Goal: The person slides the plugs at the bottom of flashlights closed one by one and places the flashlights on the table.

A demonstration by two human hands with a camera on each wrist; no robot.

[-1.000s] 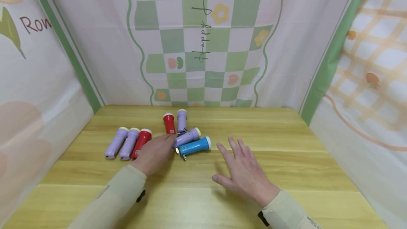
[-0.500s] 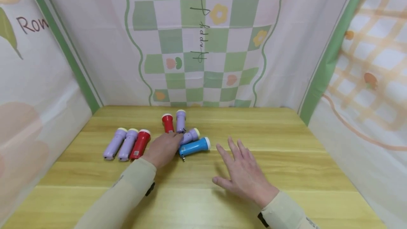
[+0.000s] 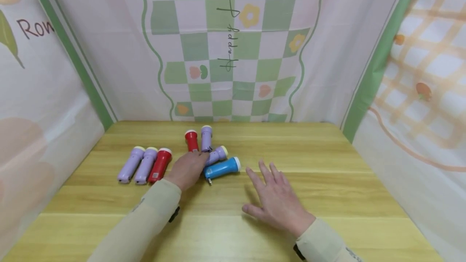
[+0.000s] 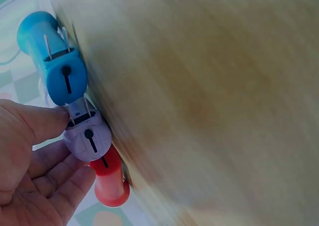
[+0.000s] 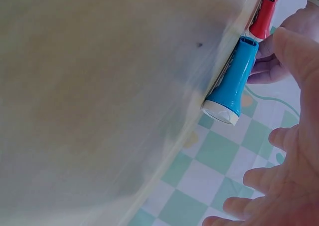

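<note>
My left hand (image 3: 186, 170) holds the tail end of a purple flashlight (image 3: 217, 155), whose pale yellow head points right. In the left wrist view, thumb and fingers lie on either side of that purple flashlight (image 4: 88, 138), and its plug prongs stand out. A blue flashlight (image 3: 223, 168), prongs folded out, lies right against it. Behind the left hand are a red flashlight (image 3: 191, 140), its tail partly hidden, and another purple flashlight (image 3: 206, 138). My right hand (image 3: 280, 201) hovers with spread fingers over the table, right of the blue flashlight, touching nothing.
Left of the left hand, two purple flashlights (image 3: 132, 165) and a red flashlight (image 3: 160, 165) lie side by side in a row. The wooden table (image 3: 309, 161) meets a patterned cloth backdrop (image 3: 233, 92) at its far edge, with cloth walls on both sides.
My left hand has moved a little to the right and closed on the tail of the middle purple flashlight. My right hand has stayed nearly still.
</note>
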